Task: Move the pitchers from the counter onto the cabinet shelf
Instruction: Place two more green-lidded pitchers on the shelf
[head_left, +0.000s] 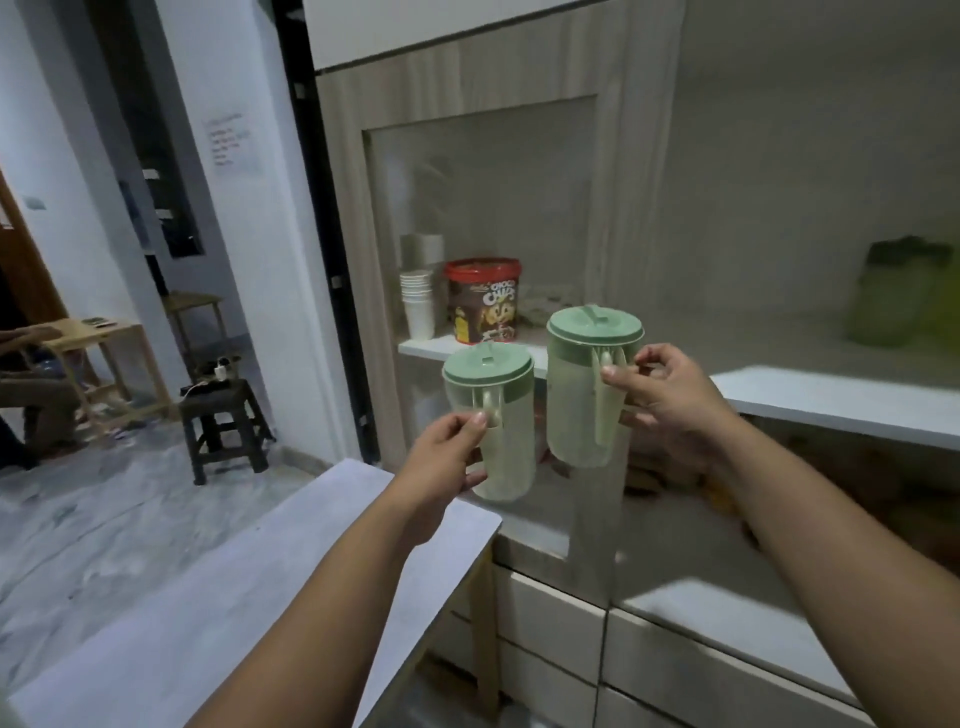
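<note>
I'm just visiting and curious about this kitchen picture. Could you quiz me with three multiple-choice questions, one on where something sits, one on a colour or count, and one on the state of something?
1. Where does the chocolate cereal tub stand?
A. On the floor by the stool
B. On the cabinet shelf, right of the stacked paper cups
C. On the counter in the foreground

2. What colour are the lids of the two pitchers?
A. Red
B. Black
C. Pale green

3. What is the state of the two pitchers?
A. Both held in the air by their handles
B. Both standing on the shelf
C. One lying on its side on the counter

Answers:
1 B, the tub stands on the white shelf next to the cups.
2 C, both lids are pale green.
3 A, the left hand grips the smaller pitcher and the right hand the larger pitcher, both lifted in front of the shelf.
</note>
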